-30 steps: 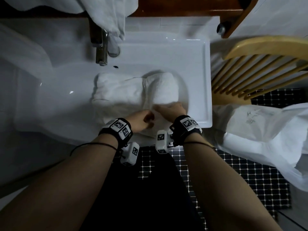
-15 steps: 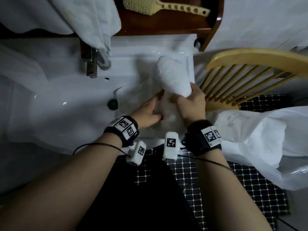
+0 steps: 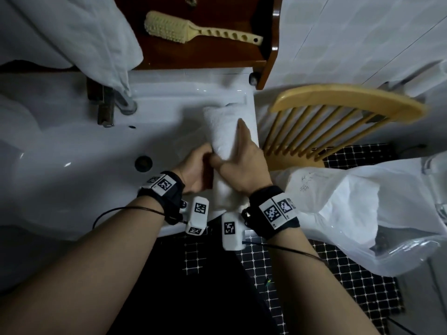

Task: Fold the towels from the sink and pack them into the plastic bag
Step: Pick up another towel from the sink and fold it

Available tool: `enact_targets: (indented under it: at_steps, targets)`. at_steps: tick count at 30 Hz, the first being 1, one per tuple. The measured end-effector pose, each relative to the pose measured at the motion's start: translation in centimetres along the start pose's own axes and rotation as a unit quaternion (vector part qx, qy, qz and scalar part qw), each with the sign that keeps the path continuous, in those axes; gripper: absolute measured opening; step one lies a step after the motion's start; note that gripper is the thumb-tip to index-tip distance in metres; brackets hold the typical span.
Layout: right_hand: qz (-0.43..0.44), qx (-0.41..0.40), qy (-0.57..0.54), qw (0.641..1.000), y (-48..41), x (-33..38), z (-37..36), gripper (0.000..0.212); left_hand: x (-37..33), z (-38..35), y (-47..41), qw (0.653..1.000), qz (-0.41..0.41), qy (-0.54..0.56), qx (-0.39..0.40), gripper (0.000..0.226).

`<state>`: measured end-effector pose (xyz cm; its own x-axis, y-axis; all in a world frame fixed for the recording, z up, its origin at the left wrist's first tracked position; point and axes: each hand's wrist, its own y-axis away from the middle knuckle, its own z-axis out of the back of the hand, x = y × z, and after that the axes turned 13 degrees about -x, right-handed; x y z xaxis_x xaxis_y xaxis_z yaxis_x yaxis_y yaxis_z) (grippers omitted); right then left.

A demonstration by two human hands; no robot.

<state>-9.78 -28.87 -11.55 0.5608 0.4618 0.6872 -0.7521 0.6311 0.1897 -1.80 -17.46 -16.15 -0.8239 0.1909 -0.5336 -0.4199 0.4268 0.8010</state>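
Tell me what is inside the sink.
The drain shows in the sink; a white towel, gripped by left hand and right hand, covers its right end. Anything beneath them is hidden.

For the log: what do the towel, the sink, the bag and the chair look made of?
Towel: white terry cloth, going by its nubby, matte pile. Sink: likely glazed ceramic, white and glossy with sharp highlights. Bag: thin translucent plastic film, crinkled and shiny. Chair: seemingly light varnished wood, with a curved top rail and slim spindles.
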Motion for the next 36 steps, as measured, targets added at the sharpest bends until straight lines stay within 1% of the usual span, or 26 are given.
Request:
enact_targets:
  at_steps: [1,3,4,5,7,8,9,11,12,13,14,15,16,17,18,19,21,22,24,25,27,29,31,32,34,36]
  targets:
    - [-0.008,0.011,-0.013,1.0,-0.1,0.0,-0.5,0.11,-0.3,0.3,0.2,1.0,-0.008,0.011,0.009,0.05]
    - [-0.004,0.037,-0.041,0.998,-0.4,-0.2,-1.7,0.095,-0.5,1.2,0.1,1.0,-0.011,0.005,0.005,0.063]
    - [0.011,0.049,-0.041,0.998,-0.5,-0.5,-2.1,0.086,-0.5,1.7,-0.1,1.0,-0.009,-0.018,0.013,0.066]
    - [0.03,0.06,-0.03,0.997,-0.7,-0.8,-2.7,0.079,-0.2,2.4,-0.5,0.998,-0.006,-0.055,0.003,0.065]
    - [0.062,0.078,-0.005,0.995,-1.0,-1.5,-4.0,0.071,0.3,4.0,-1.8,0.99,-0.016,-0.131,-0.041,0.063]
    - [0.074,0.082,-0.002,0.994,-1.1,-1.9,-4.5,0.07,0.6,4.8,-2.3,0.981,-0.031,-0.174,-0.083,0.063]
    - [0.081,0.082,-0.003,0.993,-1.2,-2.3,-4.9,0.067,0.8,5.4,-2.7,0.965,-0.055,-0.21,-0.146,0.064]
    - [0.069,0.046,0.003,0.997,-1.3,-2.8,-5.6,0.055,1.1,6.4,-3.2,0.919,-0.094,-0.278,-0.262,0.082]
    - [0.049,0.005,0.011,0.999,-1.3,-2.9,-5.9,0.05,1.2,6.8,-3.3,0.892,-0.12,-0.321,-0.295,0.087]
    - [0.023,-0.044,0.022,0.999,-1.0,-3.0,-6.0,0.05,1.4,6.8,-3.4,0.86,-0.169,-0.364,-0.317,0.085]
    - [0.001,-0.09,0.038,0.995,-0.7,-3.2,-6.3,0.056,1.4,6.6,-3.3,0.823,-0.231,-0.407,-0.322,0.079]
    - [-0.02,-0.119,0.063,0.991,-0.4,-3.5,-6.4,0.068,1.5,6.2,-3.2,0.785,-0.293,-0.449,-0.311,0.077]
    - [-0.041,-0.128,0.079,0.988,-0.1,-4.2,-6.6,0.083,1.6,5.8,-3.2,0.751,-0.342,-0.488,-0.286,0.079]
    - [-0.073,-0.114,0.077,0.988,-0.1,-4.7,-6.7,0.096,1.9,5.6,-3.4,0.73,-0.367,-0.52,-0.248,0.083]
    - [-0.11,-0.086,0.056,0.989,-0.2,-5.4,-7.0,0.103,2.1,5.4,-3.4,0.731,-0.371,-0.538,-0.199,0.087]
    - [-0.142,-0.05,0.04,0.988,-0.4,-5.8,-7.2,0.104,2.2,5.4,-3.5,0.752,-0.339,-0.545,-0.152,0.089]
    - [-0.158,-0.003,0.049,0.986,-0.9,-6.0,-7.4,0.094,2.4,5.7,-3.6,0.799,-0.234,-0.548,-0.074,0.1]
    - [-0.152,0.003,0.061,0.986,-1.2,-5.9,-7.5,0.086,2.6,6.0,-3.8,0.81,-0.198,-0.55,-0.046,0.106]
    - [-0.15,0.015,0.069,0.986,-1.8,-5.2,-7.5,0.074,3.0,6.1,-3.7,0.803,-0.184,-0.566,-0.025,0.11]
    - [-0.147,0.019,0.068,0.987,-2.0,-4.9,-7.4,0.072,3.1,6.1,-3.6,0.8,-0.192,-0.568,-0.029,0.108]
    - [-0.142,0.023,0.064,0.988,-2.3,-4.3,-6.9,0.072,2.8,5.8,-3.3,0.828,-0.194,-0.524,-0.047,0.101]
    - [-0.136,0.003,0.041,0.99,-2.2,-3.5,-5.7,0.072,2.0,5.6,-2.7,0.866,-0.192,-0.453,-0.089,0.083]
    - [-0.136,-0.034,-0.002,0.99,-1.9,-2.4,-3.8,0.076,1.4,5.3,-2.1,0.881,-0.205,-0.398,-0.149,0.061]
    - [-0.132,-0.054,-0.02,0.99,-1.7,-2.0,-2.6,0.079,1.4,5.0,-2.3,0.888,-0.205,-0.377,-0.168,0.059]
    - [-0.118,-0.079,-0.032,0.989,-1.3,-1.7,-0.8,0.078,1.7,4.6,-2.8,0.905,-0.167,-0.348,-0.175,0.07]
    - [-0.101,-0.097,0.001,0.99,-0.7,-2.1,0.7,0.071,2.2,3.7,-2.9,0.93,-0.109,-0.324,-0.136,0.082]
